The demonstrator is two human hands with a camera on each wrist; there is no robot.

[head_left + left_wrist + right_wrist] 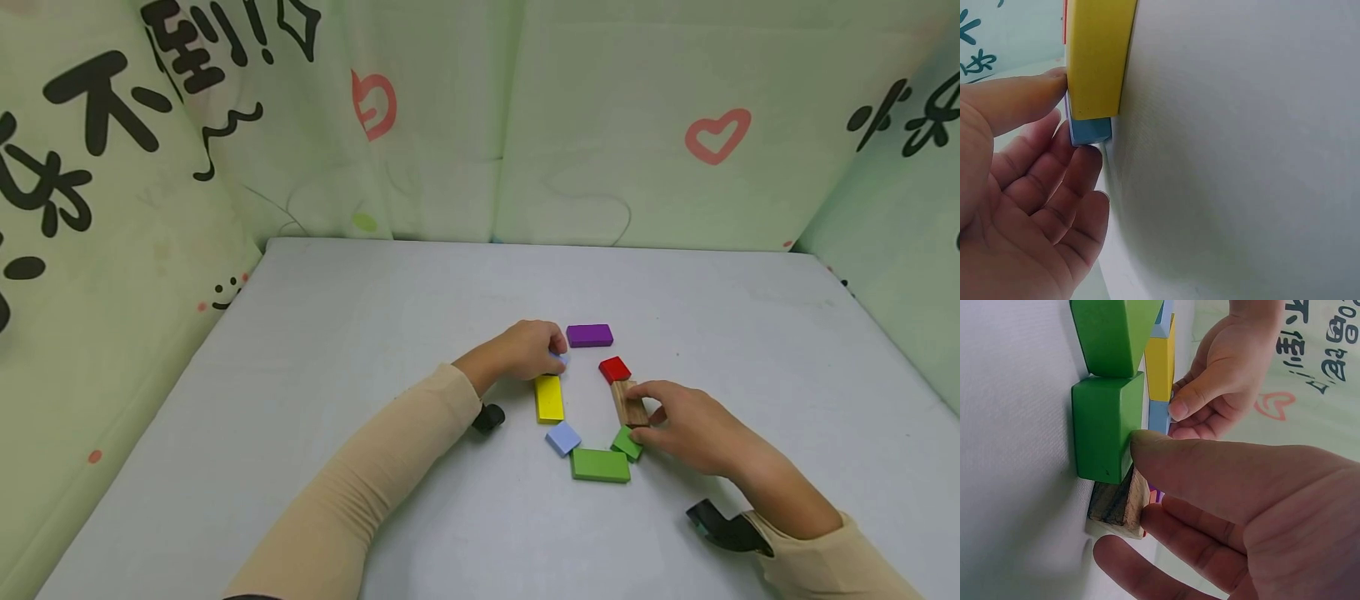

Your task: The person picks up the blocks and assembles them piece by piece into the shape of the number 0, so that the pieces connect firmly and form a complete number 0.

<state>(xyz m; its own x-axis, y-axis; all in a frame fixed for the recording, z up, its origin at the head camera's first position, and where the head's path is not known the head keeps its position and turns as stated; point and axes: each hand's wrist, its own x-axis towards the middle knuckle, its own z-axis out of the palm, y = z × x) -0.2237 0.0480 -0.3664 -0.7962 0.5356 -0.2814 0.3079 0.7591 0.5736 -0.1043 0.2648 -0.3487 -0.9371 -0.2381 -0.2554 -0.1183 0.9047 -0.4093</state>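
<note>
A ring of coloured blocks lies on the table. At its left side, my left hand [534, 348] pinches a small light blue block [1090, 131], mostly covered in the head view, at the far end of a yellow block [549, 400]. My right hand [693, 429] is on the ring's right side. Its thumb touches a small green block [1105, 428], while its loosely bent fingers reach alongside a bare wooden block [1113, 506]. Beyond the wooden block sits a red block [615, 369]. A long green block [600, 466] forms the near side.
A purple block [589, 336] lies at the far end of the ring, apart from the red one. Another light blue block [562, 438] sits tilted between the yellow and long green blocks. Printed pale green cloth [600, 125] hangs behind and beside the white table [360, 300].
</note>
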